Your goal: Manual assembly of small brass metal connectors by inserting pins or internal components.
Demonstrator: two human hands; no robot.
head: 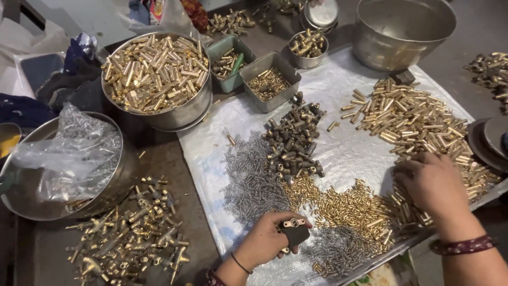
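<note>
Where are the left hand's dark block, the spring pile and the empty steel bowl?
dark block (294, 233), head view, its front face.
spring pile (251, 185), head view, middle of the heap.
empty steel bowl (370, 53), head view, outer wall.

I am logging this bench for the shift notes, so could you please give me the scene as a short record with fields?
Left hand: left hand grips a small dark block with a brass part.
Right hand: right hand rests fingers-down on the brass tube pile.
Surface: plastic sheet on the table.
Middle: dark fittings, thin springs, small brass pieces.
Left side: round tin of brass tubes, bag-lined bowl, brass valves.
Back: two grey trays, empty steel bowl.
</note>
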